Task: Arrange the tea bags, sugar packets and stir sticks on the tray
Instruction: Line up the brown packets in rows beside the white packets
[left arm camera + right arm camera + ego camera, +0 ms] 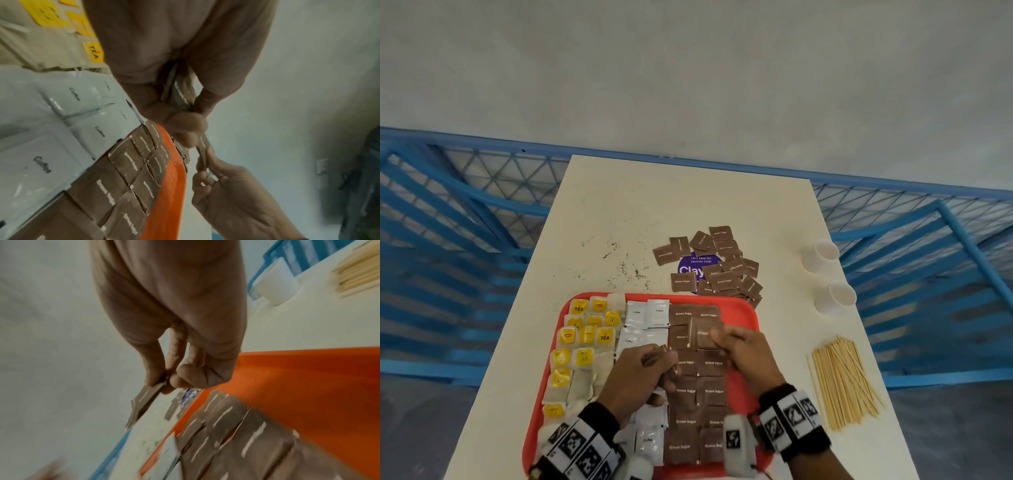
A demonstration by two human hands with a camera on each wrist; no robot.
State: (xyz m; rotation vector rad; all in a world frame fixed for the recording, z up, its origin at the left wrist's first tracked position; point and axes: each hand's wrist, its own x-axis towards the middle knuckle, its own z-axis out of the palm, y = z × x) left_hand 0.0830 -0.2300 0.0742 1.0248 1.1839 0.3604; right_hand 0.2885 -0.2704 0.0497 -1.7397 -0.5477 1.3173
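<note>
A red tray [748, 318] holds rows of yellow-tagged tea bags [585, 337] on its left, white coffee packets [647, 313] in the middle and brown sugar packets [700, 390] on the right. Above the sugar rows my left hand [655, 365] grips a small stack of brown sugar packets [180, 92]. Just right of it, my right hand [717, 339] pinches a single brown sugar packet [705, 337] by its edge [144, 402]. A pile of wooden stir sticks [842, 383] lies on the table right of the tray.
Loose brown sugar packets [717, 265] lie scattered over a purple sticker [693, 269] behind the tray. Two white paper cups [822, 255] [835, 298] lie at the table's right edge. Dark crumbs [626, 265] dot the white table. Blue metal railing [465, 219] surrounds it.
</note>
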